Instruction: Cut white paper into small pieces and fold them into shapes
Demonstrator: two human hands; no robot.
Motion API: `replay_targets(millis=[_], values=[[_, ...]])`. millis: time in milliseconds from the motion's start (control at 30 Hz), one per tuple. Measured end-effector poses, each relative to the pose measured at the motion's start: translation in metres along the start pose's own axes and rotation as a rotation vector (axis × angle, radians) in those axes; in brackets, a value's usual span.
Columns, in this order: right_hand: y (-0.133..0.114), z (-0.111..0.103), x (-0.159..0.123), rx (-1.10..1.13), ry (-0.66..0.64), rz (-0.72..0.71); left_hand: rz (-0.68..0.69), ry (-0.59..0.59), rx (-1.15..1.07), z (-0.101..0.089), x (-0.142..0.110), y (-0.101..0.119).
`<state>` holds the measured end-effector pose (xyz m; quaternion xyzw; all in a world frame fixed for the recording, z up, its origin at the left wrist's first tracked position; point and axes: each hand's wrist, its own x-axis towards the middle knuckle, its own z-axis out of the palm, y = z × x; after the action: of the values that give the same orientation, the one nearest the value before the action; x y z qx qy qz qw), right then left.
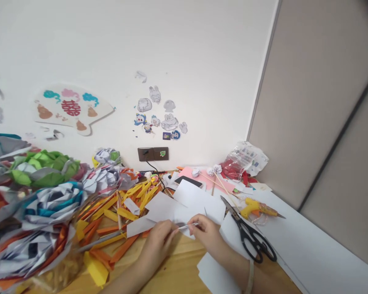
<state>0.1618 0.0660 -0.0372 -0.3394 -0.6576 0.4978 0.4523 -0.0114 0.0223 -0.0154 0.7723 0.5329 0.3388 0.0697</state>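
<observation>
Between my two hands a narrow white paper strip (186, 226) is stretched, roughly level. My left hand (163, 237) pinches its left end, and the fingertips of my right hand (205, 231) close on its right end. Loose white paper sheets (199, 200) lie just behind and under the hands. To the right of my right hand, black-handled scissors (248, 232) rest slightly spread on white paper, their blades pointing away. Yellow and orange paper strips (110, 216) are heaped left of my left hand.
Large folded paper flowers (52, 200) crowd the left side. A yellow glue gun (260, 208) lies beyond the scissors. At the back are a dark phone (188, 181), pink paper (216, 181), a plastic bag (241, 161) and a wall socket (153, 154) with a cable plugged in.
</observation>
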Motion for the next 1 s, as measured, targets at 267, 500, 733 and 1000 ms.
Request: replay_targets(millis=[267,500,733,1000], values=[[0.007,-0.004,0.004,0.134,-0.024,0.062,-0.213,-0.099,-0.244,0.001,0.006,-0.008],[0.005,-0.003,0.004,0.112,0.013,0.050,-0.329,-0.101,-0.453,0.000,0.010,-0.015],[0.008,-0.001,0.001,0.075,-0.014,0.039,-0.418,-0.131,-0.562,-0.004,0.010,-0.009],[0.002,-0.001,0.001,0.035,0.019,0.100,-0.472,-0.052,-0.727,0.006,0.010,-0.015]])
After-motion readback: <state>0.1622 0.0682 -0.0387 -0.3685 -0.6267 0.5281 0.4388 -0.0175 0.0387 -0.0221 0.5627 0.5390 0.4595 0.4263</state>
